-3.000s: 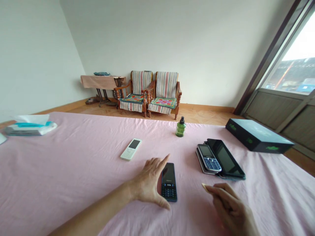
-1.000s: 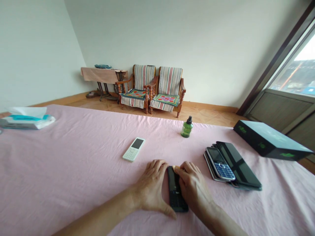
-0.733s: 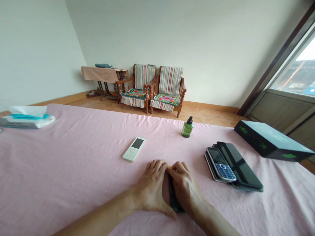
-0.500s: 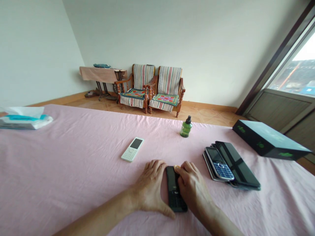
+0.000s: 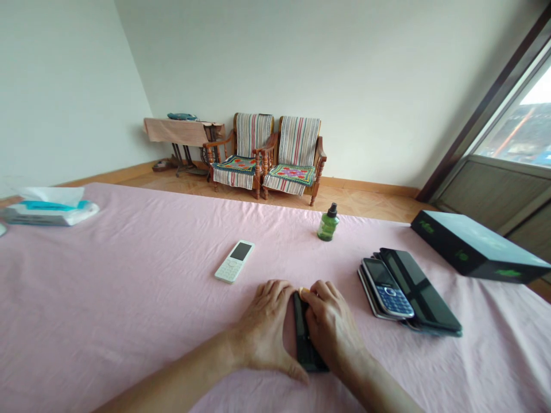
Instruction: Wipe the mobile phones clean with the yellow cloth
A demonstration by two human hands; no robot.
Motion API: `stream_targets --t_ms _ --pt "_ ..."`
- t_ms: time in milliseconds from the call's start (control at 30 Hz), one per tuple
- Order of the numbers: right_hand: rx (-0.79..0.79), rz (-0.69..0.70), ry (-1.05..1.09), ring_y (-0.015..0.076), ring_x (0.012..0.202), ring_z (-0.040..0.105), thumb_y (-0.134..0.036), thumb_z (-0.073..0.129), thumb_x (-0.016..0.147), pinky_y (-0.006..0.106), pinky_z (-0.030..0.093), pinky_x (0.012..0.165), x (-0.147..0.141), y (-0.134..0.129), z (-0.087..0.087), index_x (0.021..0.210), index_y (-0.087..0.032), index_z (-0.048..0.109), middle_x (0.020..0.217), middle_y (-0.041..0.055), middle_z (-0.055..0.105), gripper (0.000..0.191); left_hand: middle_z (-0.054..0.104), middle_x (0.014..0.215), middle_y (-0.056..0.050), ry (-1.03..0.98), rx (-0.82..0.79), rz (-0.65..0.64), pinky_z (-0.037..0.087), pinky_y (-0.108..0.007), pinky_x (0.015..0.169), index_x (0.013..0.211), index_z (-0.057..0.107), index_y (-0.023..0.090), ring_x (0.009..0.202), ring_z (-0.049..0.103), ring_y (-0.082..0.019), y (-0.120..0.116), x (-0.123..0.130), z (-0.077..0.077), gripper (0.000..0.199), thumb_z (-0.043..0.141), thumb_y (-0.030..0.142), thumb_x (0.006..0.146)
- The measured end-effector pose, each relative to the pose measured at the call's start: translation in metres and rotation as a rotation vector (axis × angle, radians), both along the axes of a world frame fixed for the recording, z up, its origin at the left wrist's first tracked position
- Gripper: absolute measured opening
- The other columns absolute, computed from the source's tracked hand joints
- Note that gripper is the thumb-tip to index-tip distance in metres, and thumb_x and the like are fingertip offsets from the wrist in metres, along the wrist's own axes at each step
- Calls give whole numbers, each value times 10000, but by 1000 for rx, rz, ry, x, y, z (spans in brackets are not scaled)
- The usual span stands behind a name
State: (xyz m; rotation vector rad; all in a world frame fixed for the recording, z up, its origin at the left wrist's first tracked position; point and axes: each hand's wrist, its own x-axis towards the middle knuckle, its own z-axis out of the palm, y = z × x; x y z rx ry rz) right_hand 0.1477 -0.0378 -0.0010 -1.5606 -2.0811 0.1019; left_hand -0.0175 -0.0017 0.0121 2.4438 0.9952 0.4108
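Observation:
A black keypad phone (image 5: 302, 330) lies on the pink cloth in front of me, its right side largely covered. My left hand (image 5: 267, 327) braces it from the left, fingers at its top edge and thumb stretched to the bottom corner. Bent over the phone's upper end, my right hand (image 5: 330, 324) presses a small yellowish pad (image 5: 302, 291) against the glass. Most of that pad is hidden under the fingers, so its material is unclear. A white keypad phone (image 5: 235, 261) rests beyond my left hand.
On the right, a blue keypad phone (image 5: 387, 289) tops a stack beside a dark tablet-like slab (image 5: 424, 295). Behind are a green spray bottle (image 5: 328, 225) and a black box (image 5: 477, 246). A tissue pack (image 5: 54, 213) lies far left. Two wooden chairs (image 5: 269, 155) stand past the table (image 5: 150, 258).
My right hand has shifted slightly left with the pad, across the phone's top end, and covers more of the screen. My left hand keeps its place. The view has turned slightly.

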Motion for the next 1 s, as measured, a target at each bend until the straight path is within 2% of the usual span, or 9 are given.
stream_targets --t_ms 100,267,600,867,1000 --pt "1 -15 -9 232 849 494 48 453 815 354 440 757 0 0 -1 945 -168 669 903 90 591 332 472 1205 -130 5 1 -5 321 -571 1030 1219 434 183 1132 441 -376 0 0 1 1040 827 635 369" --pt "2 93 38 215 824 492 -73 440 921 336 433 722 1 0 2 1063 -218 643 897 66 594 287 483 1184 -129 -1 -11 2 324 -583 1021 1182 453 192 1114 454 -381 0 0 3 1014 820 650 355" --pt "-35 216 69 201 815 500 -135 428 960 323 413 684 6 -19 1 982 -205 635 890 53 600 220 480 1215 -128 -21 -7 -3 324 -591 1015 1193 448 207 1139 448 -392 1 -2 -1 1007 807 657 367" --pt "-17 210 29 206 789 527 -85 445 931 308 413 631 3 -39 2 979 -204 629 871 53 615 225 491 1211 -124 -34 43 -3 365 -518 989 1216 438 180 1099 467 -348 0 -3 -4 995 811 599 395" --pt "-2 221 60 208 776 541 -25 465 867 303 434 625 1 -46 6 938 -199 638 863 59 629 255 487 1225 -125 -35 52 2 362 -508 995 1229 432 178 1113 465 -350 0 -2 -5 1017 812 600 385"
